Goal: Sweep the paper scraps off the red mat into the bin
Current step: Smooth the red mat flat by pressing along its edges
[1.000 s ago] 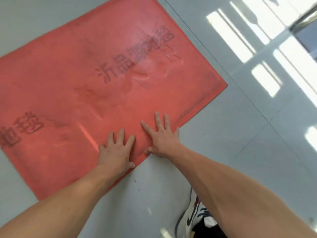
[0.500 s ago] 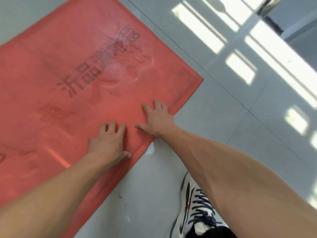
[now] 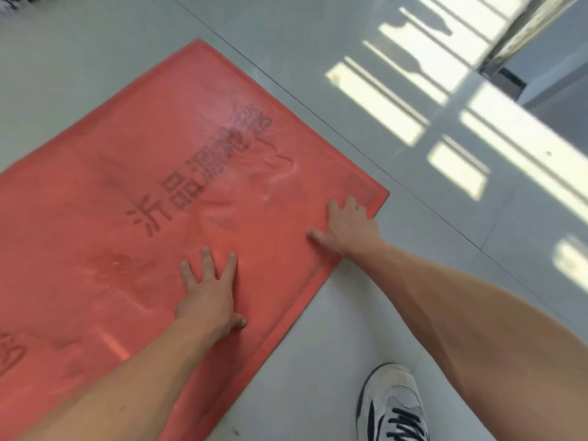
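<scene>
A large red mat (image 3: 152,173) with dark printed characters lies flat on the pale grey floor. My left hand (image 3: 210,291) presses palm-down on the mat near its near edge, fingers spread. My right hand (image 3: 348,227) rests flat on the mat close to its right corner, fingers apart. Neither hand holds anything. No paper scraps and no bin show in this view.
A white and black sneaker (image 3: 393,405) stands on the floor at the bottom right, beside the mat's near edge. Sunlit window patches (image 3: 477,132) fall across the tiles to the right. A dark doorway base (image 3: 506,79) sits at the far right.
My hands have slid apart: the right one moved toward the mat's right corner, the left stayed near the near edge. The view shifted, showing more floor beyond the mat.
</scene>
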Demonstrator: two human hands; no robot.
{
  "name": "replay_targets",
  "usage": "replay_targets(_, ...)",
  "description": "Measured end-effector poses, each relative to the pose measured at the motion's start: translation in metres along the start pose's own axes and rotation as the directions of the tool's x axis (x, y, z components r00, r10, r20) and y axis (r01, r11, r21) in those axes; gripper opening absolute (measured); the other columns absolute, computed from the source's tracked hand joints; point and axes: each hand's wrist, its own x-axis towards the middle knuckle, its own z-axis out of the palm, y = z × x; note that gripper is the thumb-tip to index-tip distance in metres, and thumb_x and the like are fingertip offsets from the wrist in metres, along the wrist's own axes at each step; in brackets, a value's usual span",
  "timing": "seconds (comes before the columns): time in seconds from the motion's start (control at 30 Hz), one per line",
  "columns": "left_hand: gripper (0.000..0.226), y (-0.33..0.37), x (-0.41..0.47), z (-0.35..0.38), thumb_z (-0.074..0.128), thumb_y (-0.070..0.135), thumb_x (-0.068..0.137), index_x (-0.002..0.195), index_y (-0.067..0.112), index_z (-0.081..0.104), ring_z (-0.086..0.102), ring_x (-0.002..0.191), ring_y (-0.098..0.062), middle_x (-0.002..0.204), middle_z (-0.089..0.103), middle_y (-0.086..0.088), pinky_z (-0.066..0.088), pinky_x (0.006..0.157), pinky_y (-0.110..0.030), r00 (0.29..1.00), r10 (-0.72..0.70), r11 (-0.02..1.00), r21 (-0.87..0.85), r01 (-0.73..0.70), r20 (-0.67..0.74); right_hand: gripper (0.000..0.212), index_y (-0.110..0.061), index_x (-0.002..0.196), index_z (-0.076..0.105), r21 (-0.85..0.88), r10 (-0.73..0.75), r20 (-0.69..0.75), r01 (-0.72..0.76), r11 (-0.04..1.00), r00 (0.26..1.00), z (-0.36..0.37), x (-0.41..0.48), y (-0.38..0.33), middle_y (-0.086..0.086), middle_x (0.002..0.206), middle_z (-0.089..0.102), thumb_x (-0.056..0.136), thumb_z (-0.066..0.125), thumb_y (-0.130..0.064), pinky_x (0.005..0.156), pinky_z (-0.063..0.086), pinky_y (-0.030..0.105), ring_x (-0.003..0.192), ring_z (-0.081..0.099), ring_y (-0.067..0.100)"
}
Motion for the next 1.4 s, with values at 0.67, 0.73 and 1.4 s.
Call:
replay_targets(0.67, 0.125, 0.003, 0.001, -0.008, 0.079, 0.042, 0.073, 0.145, 0.046, -0.023, -0.032, 0.139, -0.041, 0.140, -0.054, 0.004, 0.041, 0.099, -0.061, 0.995, -0.034, 0.999, 0.011, 0.034, 0.092, 0.113, -0.023, 0.155, -0.004, 0.109, 0.141, 0.148, -0.158, 0.981, 0.979, -0.035, 0.081, 0.003, 0.029, 0.154, 0.002, 0.076, 0.058, -0.073, 0.115, 0.018, 0.057, 0.141, 0.007, 0.048)
replay_targets(0.73, 0.125, 0.004, 0.002, -0.009, 0.079, 0.042, 0.073, 0.144, 0.046, -0.024, -0.032, 0.139, -0.041, 0.132, -0.057, 0.006, 0.042, 0.098, -0.060, 0.996, -0.038, 0.999, 0.009, 0.038, 0.086, 0.116, -0.023, 0.153, -0.014, 0.105, 0.136, 0.191, -0.158, 0.982, 0.972, -0.033, 0.078, 0.003, 0.028, 0.156, -0.010, 0.076, 0.055, -0.076, 0.114, 0.015, 0.061, 0.144, -0.004, 0.047)
replay_targets(1.4, 0.096, 0.021, 0.016, -0.042, 0.068, 0.047, 0.081, 0.152, 0.034, 0.004, -0.007, 0.148, -0.035, 0.162, -0.008, -0.003, 0.029, 0.113, -0.052, 0.988, -0.006, 1.000, -0.007, 0.005, -0.155, 0.134, -0.033, 0.145, -0.033, 0.049, 0.088, 0.279, -0.106, 0.993, 0.956, -0.036, 0.069, -0.004, 0.028, 0.151, -0.031, 0.064, 0.064, -0.080, 0.105, 0.019, 0.071, 0.142, -0.021, 0.046)
